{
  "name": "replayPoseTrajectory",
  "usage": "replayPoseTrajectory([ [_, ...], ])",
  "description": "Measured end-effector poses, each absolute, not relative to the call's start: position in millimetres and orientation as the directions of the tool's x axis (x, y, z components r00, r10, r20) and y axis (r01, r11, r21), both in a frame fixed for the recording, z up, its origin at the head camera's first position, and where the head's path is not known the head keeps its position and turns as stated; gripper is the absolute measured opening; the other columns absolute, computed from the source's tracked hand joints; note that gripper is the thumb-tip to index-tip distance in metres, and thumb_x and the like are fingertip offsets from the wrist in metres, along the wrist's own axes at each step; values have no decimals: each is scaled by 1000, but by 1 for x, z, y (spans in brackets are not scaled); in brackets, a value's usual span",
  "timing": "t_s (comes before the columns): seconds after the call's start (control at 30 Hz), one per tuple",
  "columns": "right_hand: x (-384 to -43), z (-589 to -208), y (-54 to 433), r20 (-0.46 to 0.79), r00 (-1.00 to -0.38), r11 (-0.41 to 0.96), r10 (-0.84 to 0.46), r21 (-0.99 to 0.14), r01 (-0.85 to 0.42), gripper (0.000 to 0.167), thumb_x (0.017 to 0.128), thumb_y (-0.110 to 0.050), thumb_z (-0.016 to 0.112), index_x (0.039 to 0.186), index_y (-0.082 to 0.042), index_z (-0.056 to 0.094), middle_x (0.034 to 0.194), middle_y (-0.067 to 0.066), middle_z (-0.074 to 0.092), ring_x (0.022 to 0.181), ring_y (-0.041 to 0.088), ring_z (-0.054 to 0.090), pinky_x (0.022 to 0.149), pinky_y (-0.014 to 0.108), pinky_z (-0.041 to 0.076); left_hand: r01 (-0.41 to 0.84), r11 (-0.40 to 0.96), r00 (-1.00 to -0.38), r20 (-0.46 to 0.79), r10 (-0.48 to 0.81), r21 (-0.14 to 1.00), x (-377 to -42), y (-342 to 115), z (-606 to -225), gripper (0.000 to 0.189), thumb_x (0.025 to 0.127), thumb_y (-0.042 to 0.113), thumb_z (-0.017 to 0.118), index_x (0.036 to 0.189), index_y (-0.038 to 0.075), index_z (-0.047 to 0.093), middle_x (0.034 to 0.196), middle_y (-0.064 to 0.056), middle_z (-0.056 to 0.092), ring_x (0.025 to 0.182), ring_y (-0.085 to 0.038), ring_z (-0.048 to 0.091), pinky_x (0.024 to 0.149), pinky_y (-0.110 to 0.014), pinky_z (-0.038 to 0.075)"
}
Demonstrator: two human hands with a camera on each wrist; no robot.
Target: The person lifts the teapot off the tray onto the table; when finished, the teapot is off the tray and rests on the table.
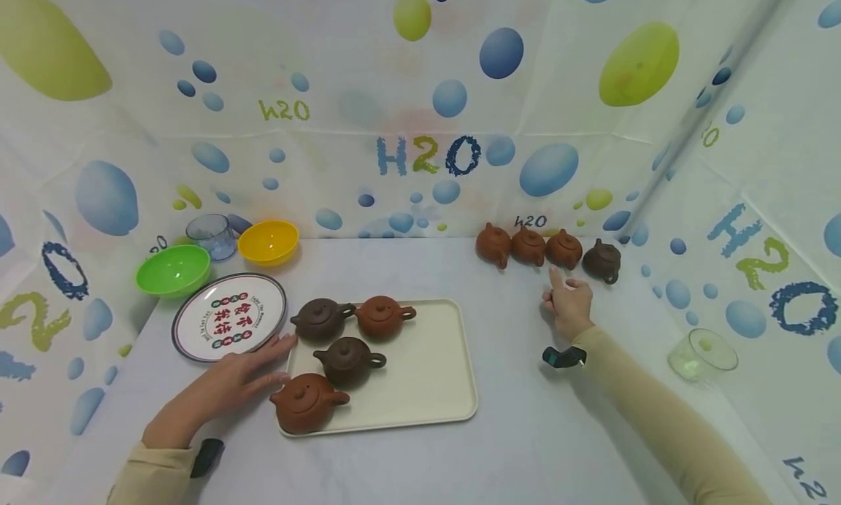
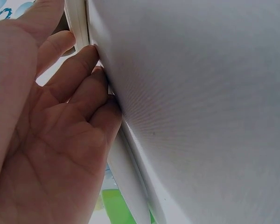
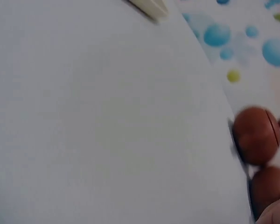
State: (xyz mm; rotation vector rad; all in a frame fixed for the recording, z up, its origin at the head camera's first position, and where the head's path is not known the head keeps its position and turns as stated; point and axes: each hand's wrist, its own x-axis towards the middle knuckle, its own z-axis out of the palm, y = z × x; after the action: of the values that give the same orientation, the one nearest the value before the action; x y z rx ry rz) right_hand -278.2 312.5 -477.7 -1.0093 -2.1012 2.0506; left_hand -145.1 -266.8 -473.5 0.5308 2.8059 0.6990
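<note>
My left hand (image 1: pixel 239 377) rests at the left edge of the cream tray (image 1: pixel 420 366), fingers spread between it and a white oval plate (image 1: pixel 230 315). In the left wrist view, loosely bent fingers (image 2: pixel 81 77) lie low along the table, around nothing. The tray carries two dark brown teapots (image 1: pixel 350 360) and two reddish-brown teapots (image 1: pixel 309 404). My right hand (image 1: pixel 570 304) reaches to the back row, index finger stretched toward a reddish-brown teapot (image 1: pixel 563 248). Two more reddish-brown teapots (image 1: pixel 493 244) stand left of it, one dark brown teapot (image 1: pixel 601 260) right.
Behind the plate stand a green bowl (image 1: pixel 174 271), a clear bluish cup (image 1: pixel 212 235) and a yellow bowl (image 1: pixel 268 244). On the right is a clear greenish glass (image 1: pixel 701 355). A bubble-printed curtain (image 1: pixel 355 60) closes off the back and sides.
</note>
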Motion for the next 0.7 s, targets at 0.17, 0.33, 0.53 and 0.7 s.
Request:
replayPoseTrajectory([
  [0.17, -274, -478, 282, -393, -830, -7, 396, -905, 426, 82, 105, -53, 63, 165, -9, 26, 90, -4, 59, 61, -1, 59, 52, 12, 51, 298, 821, -913, -107, 394, 487, -145, -265, -474, 72, 97, 43, 76, 160, 17, 51, 160, -27, 51, 142, -55, 55, 109, -71, 51],
  [0.33, -271, -478, 252, -357, -879, 31, 315, -922, 386, 75, 104, -53, 66, 154, -6, 34, 74, -7, 60, 57, 1, 56, 51, 13, 48, 298, 827, -913, -112, 393, 476, -145, -266, -474, 73, 97, 44, 76, 161, 18, 51, 160, -29, 51, 139, -56, 57, 108, -70, 52],
  [0.53, -264, -477, 214, -325, -927, 104, 188, -932, 348, 60, 104, -52, 66, 138, -8, 44, 69, -6, 60, 56, 5, 52, 51, 17, 44, 284, 832, -917, -119, 381, 476, -147, -267, -474, 73, 97, 45, 76, 161, 19, 51, 160, -28, 51, 141, -56, 56, 109, -71, 52],
  [0.7, -254, -470, 180, -296, -955, 198, -4, -936, 289, 45, 105, -47, 68, 129, -11, 55, 66, -4, 57, 57, 10, 49, 52, 21, 40, 270, 836, -916, -140, 376, 478, -146, -268, -475, 74, 98, 46, 75, 161, 19, 49, 161, -29, 50, 142, -57, 54, 109, -71, 51],
])
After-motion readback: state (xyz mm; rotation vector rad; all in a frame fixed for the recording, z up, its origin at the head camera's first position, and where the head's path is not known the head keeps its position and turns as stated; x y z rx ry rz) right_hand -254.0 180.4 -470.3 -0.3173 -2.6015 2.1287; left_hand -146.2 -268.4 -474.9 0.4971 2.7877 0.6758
